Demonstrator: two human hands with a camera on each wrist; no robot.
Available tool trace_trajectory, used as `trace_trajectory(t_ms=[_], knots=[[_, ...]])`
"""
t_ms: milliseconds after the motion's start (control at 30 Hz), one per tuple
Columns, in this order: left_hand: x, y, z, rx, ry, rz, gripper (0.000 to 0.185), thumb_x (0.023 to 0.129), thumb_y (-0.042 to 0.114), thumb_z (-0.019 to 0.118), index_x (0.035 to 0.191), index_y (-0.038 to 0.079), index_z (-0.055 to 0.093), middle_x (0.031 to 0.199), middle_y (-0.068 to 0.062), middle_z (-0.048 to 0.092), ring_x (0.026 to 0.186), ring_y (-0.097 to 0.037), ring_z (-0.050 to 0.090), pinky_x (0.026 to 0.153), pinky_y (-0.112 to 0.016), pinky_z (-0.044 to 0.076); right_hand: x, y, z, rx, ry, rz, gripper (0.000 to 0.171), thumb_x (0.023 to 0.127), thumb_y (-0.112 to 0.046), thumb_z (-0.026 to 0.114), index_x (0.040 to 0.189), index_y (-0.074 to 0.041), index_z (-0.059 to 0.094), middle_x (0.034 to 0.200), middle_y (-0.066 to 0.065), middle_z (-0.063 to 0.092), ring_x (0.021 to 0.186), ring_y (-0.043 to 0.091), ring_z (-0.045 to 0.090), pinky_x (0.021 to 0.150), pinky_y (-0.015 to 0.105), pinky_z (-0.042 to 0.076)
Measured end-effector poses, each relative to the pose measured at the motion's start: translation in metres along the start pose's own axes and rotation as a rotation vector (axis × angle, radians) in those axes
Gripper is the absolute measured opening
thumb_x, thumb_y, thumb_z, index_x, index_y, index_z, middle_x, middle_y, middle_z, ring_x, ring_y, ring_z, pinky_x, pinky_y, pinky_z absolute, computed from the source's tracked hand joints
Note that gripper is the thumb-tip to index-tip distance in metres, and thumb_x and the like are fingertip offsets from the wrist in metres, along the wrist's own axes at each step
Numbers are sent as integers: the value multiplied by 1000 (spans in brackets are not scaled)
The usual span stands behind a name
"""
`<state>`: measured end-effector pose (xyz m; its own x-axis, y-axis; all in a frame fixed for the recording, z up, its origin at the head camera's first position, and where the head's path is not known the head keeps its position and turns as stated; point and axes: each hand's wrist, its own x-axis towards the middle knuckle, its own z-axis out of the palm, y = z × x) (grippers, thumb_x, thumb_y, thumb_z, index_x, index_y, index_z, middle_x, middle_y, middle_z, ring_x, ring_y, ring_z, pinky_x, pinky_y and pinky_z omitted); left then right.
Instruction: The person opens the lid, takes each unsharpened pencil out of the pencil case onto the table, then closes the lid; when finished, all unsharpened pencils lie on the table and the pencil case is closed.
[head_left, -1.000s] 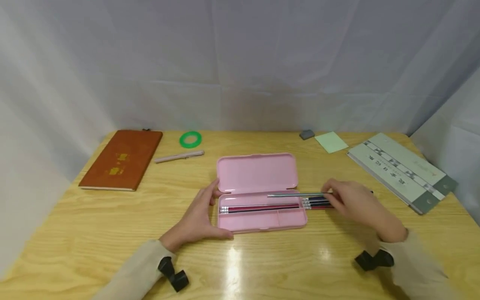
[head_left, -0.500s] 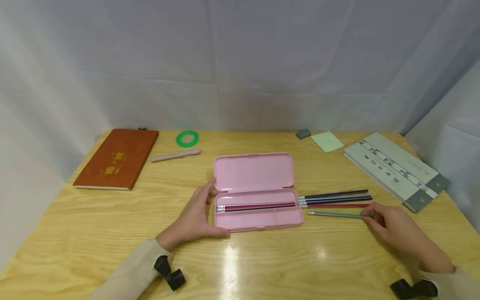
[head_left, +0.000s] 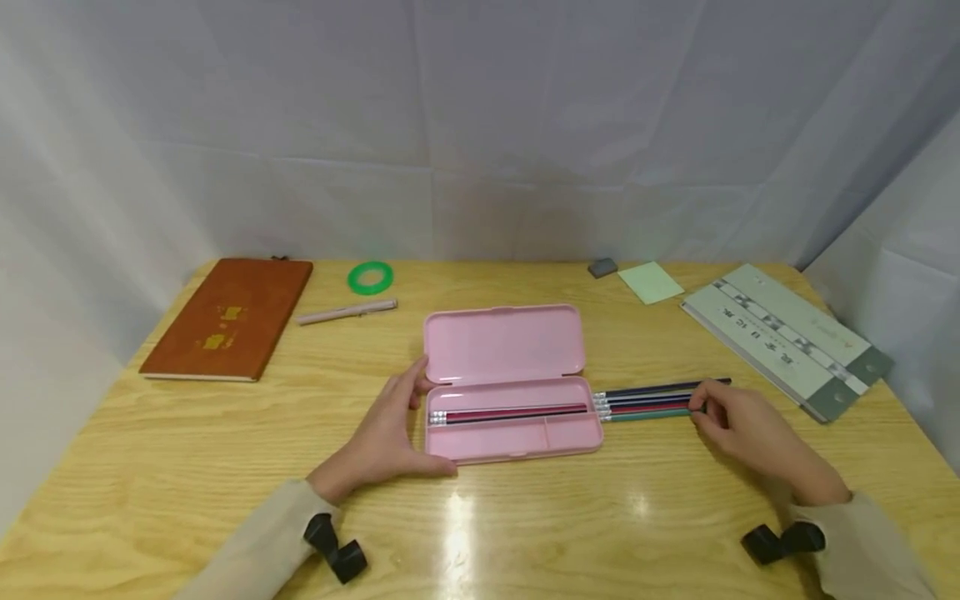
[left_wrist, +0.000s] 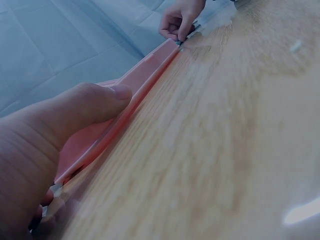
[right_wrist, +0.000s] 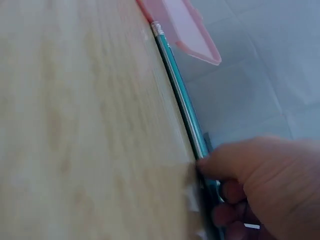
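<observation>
An open pink pencil case (head_left: pixel 491 446) lies on the table with its lid tipped back. Several dark and red pencils (head_left: pixel 517 414) lie in its long rear compartment. My left hand (head_left: pixel 382 442) holds the case's left end, thumb along the front wall and fingers at the back corner. Just right of the case lies a row of several pencils (head_left: pixel 648 390), ferrule ends toward it. At the near side of that row, my right hand (head_left: pixel 757 433) pinches a green pencil (right_wrist: pixel 177 85) near its far end. The hand covers the right part of the row.
On the left lie a brown notebook (head_left: pixel 228 321), a green tape ring (head_left: pixel 370 277) and a pale pen (head_left: pixel 347 312). A grey eraser (head_left: pixel 602 267), light green sticky notes (head_left: pixel 650 282) and a grey-green book (head_left: pixel 783 342) lie at the back right.
My right hand carried the green pencil from above the case to the front right, then brought it back left against the row. My left hand stays on the case.
</observation>
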<state>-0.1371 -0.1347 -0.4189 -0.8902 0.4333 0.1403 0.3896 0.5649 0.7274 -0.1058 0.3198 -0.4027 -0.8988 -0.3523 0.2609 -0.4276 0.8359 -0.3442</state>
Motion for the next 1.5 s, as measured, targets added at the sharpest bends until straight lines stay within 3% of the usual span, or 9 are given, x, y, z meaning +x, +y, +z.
trace_trajectory(t_ms=[333,533,600,767,933,1067,1167,1300,1500], knots=[[0,-2,-2,-7,7,-2,138,48,49,93,154,9,15,125,0,50,102,-15,42,88,-35,41,54,-43,16,109,-67,-132,15,85,-3,69,92,-14,61,60,-15,41,51,-5,32,51,20,36],[0,-2,0,-19,3,2,138,48,51,92,154,9,14,125,-1,51,101,-16,42,87,-34,41,90,-81,27,118,-225,-223,5,90,-11,66,94,-12,68,61,-12,49,53,-2,38,53,21,37],[0,-1,0,-23,1,4,138,49,51,92,154,9,14,125,-1,51,101,-15,42,87,-34,41,98,-90,32,114,-284,-242,6,90,-13,66,94,-12,71,67,-10,59,59,-1,46,58,22,43],[-1,0,1,-23,2,7,137,49,51,92,154,9,14,125,0,50,101,-15,42,87,-33,41,112,-107,42,66,-373,-255,6,89,-16,68,91,-13,73,80,-7,68,67,1,53,66,23,47],[-1,0,0,-14,6,10,137,49,52,92,154,9,14,125,-1,50,101,-15,41,86,-33,41,121,-117,45,2,-395,-249,8,87,-18,71,83,-12,68,65,-8,55,59,3,45,58,21,41],[-2,-1,1,-15,8,14,137,49,50,92,154,8,15,124,-1,51,101,-15,42,86,-33,41,122,-120,44,-22,-412,-236,11,86,-18,72,81,-12,63,65,-7,54,59,4,46,57,21,41],[-2,-1,1,-9,12,19,137,48,48,93,154,7,16,125,-1,51,100,-15,42,87,-33,41,117,-118,42,-33,-378,-247,9,89,-16,69,83,-11,62,70,-4,59,61,4,48,59,22,44],[-2,-1,2,3,15,23,138,48,47,93,154,6,16,125,0,52,100,-14,42,86,-32,41,101,-109,31,-53,-245,-234,6,90,-13,66,88,-9,63,72,-3,60,61,4,48,58,24,44],[-2,-1,0,9,12,19,138,49,49,93,154,6,15,126,0,51,100,-14,42,86,-33,40,56,-66,9,-50,-40,-165,8,85,-6,70,88,-12,65,68,-8,55,59,2,41,55,25,39]])
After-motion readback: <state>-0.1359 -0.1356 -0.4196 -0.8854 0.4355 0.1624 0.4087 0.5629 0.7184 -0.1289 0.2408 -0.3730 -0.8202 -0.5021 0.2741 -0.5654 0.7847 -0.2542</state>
